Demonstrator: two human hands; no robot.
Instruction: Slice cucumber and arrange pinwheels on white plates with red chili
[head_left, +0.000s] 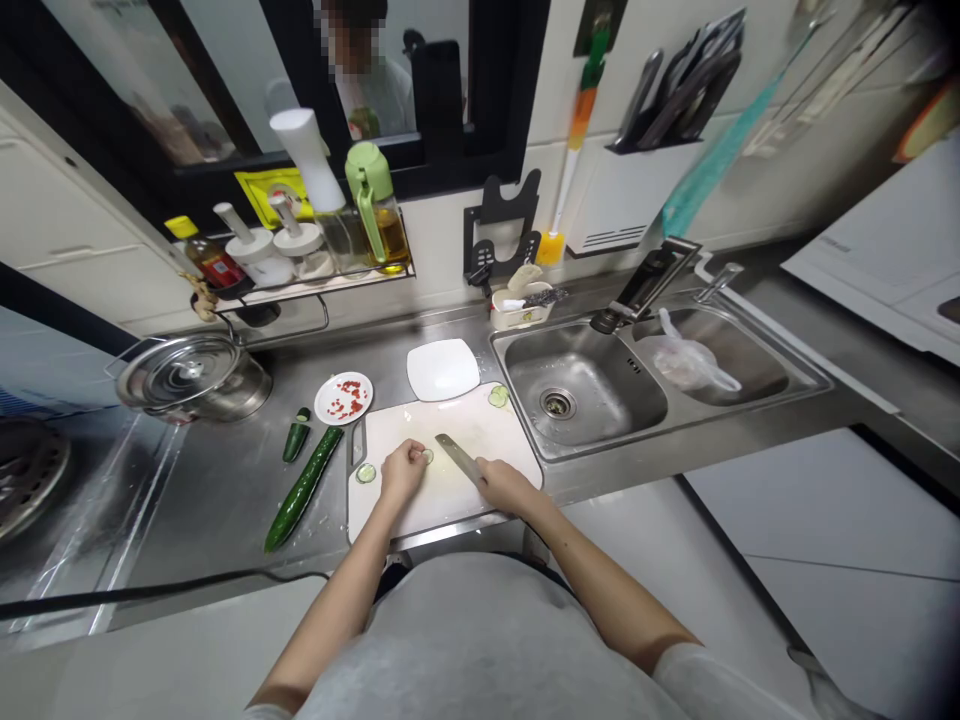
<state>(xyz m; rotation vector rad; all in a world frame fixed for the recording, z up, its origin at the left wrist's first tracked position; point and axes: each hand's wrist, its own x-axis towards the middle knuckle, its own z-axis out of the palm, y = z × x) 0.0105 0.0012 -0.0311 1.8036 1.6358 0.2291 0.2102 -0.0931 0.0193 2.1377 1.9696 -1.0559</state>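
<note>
My left hand is closed in a pinch on a thin cucumber slice, over the middle of the white cutting board. In my right hand is a kitchen knife, its blade pointing up and left across the board, a little apart from the slice. A few cucumber slices lie at the board's top right corner. More cucumber slices rest near its left edge. Left of the board lie a long cucumber and a short cut cucumber piece.
Behind the board are a white square plate and a small plate with red bits. A steel pot stands at left. At right is the double sink, with a plastic bag in its right basin. A seasoning rack hangs behind.
</note>
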